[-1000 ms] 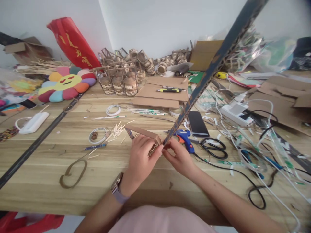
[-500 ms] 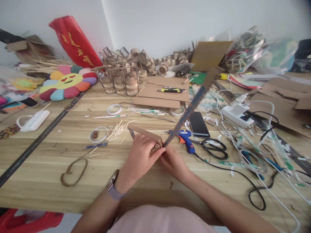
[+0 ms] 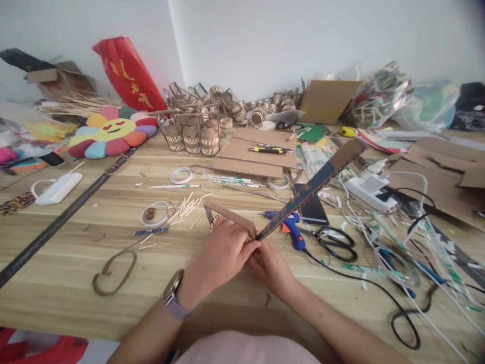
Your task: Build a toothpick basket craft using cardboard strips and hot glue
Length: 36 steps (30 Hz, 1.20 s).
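A long cardboard strip (image 3: 307, 189), brown with blue printing, is bent into a corner and rises to the upper right from between my hands. My left hand (image 3: 225, 247), a watch on its wrist, is closed over the folded part of the strip and a striped piece mostly hidden beneath its fingers. At the bend, my right hand (image 3: 271, 265) pinches the strip from below, its fingertips close to my left thumb. To the right lie a blue glue gun (image 3: 291, 227) and black-handled scissors (image 3: 337, 242); the strip passes in front of a dark phone (image 3: 314, 207).
Short wooden sticks (image 3: 185, 210) and a white tape roll (image 3: 156, 214) lie left of my hands. Farther back are small striped baskets in a frame (image 3: 191, 136) and cardboard sheets (image 3: 246, 159) with a cutter (image 3: 269, 149). Cables and a power strip (image 3: 369, 192) crowd the right.
The upright end of the cardboard strip has tilted down to the right and shows more of its blue face. My hands keep their hold; the camera view has shifted slightly.
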### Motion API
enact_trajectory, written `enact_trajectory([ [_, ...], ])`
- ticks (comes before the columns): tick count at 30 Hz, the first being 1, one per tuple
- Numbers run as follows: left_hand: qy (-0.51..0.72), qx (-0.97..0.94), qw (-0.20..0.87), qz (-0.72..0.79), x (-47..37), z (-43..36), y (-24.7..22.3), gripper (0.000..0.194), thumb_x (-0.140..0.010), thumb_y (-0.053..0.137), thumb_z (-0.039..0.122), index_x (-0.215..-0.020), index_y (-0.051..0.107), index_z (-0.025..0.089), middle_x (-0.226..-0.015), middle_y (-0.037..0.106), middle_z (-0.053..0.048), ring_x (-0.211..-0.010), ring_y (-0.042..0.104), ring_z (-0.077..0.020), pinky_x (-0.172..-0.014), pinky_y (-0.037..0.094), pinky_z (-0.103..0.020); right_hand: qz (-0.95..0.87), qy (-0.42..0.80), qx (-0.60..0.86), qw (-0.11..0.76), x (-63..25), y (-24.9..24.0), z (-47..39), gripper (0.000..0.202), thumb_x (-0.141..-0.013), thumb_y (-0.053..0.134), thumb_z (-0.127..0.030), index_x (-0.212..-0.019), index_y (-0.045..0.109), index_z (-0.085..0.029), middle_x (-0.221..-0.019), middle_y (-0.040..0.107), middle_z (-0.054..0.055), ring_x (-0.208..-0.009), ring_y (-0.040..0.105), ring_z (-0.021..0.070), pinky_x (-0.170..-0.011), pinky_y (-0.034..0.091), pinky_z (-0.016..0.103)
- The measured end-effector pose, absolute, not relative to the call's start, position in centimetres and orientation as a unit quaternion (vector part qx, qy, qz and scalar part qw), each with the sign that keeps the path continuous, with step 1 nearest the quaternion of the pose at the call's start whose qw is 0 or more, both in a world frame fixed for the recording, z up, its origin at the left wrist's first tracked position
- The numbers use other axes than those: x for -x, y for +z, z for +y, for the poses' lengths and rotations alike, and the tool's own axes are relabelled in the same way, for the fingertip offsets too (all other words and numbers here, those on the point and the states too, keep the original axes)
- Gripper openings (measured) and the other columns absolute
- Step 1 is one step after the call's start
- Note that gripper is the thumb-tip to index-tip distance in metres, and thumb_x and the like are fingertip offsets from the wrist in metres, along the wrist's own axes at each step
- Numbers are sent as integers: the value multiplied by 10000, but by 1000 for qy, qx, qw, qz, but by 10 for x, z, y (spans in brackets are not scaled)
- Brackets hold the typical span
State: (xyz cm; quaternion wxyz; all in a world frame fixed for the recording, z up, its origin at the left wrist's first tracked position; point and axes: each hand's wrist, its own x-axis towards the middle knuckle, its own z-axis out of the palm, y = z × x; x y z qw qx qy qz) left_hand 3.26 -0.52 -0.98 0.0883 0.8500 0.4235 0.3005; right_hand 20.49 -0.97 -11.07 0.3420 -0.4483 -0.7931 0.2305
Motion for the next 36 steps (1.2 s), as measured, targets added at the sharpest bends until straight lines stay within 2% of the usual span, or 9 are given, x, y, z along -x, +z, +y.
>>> enact_trajectory([
  [5,319,-831,55,453,-44,-13,-15,179,-952,553,284,-1060,613,154,-986,726,-98,-956,667,-279,-845,525,-437,-802,227,436,340,-203,-109,-8,144,-887,491,-189,-1020,544,-202,-916,691,78,-844,685,212,-712,560,305],
  [8,334,-816,31,471,-50,-14,-20,153,-943,564,281,-1008,613,152,-907,727,-90,-882,679,-272,-809,535,-425,-803,221,434,343,-202,-108,-8,88,-894,475,-196,-948,544,-200,-875,682,77,-806,680,215,-679,562,311],
  [11,342,-813,19,471,-52,-13,-22,112,-949,536,236,-916,613,162,-847,721,-77,-832,682,-260,-778,539,-412,-802,215,435,348,-201,-106,-8,95,-894,467,-191,-954,540,-198,-872,682,81,-810,682,221,-674,564,315],
  [17,344,-814,-38,467,-53,-15,-18,247,-987,423,238,-812,585,171,-755,693,-75,-752,669,-244,-743,537,-397,-803,209,435,351,-200,-105,-8,187,-872,450,-148,-1029,537,-202,-878,685,73,-828,688,212,-706,565,299],
  [21,348,-811,-62,466,-55,-16,-15,285,-986,369,207,-798,580,170,-712,680,-73,-712,661,-234,-732,537,-394,-808,203,433,345,-199,-106,-8,249,-843,460,-131,-1063,550,-206,-874,692,72,-817,689,225,-706,567,310],
  [26,331,-809,-56,483,-54,-17,-17,231,-957,398,188,-836,594,168,-734,696,-79,-740,668,-248,-740,540,-409,-815,172,435,343,-199,-107,-10,258,-859,438,-136,-1081,554,-197,-847,688,88,-802,688,255,-689,572,352],
  [36,338,-806,-70,481,-55,-16,-13,208,-908,406,143,-799,582,167,-701,684,-87,-691,666,-253,-702,544,-416,-827,133,435,330,-198,-111,-8,250,-860,441,-111,-1059,558,-207,-843,686,81,-778,676,238,-704,561,346],
])
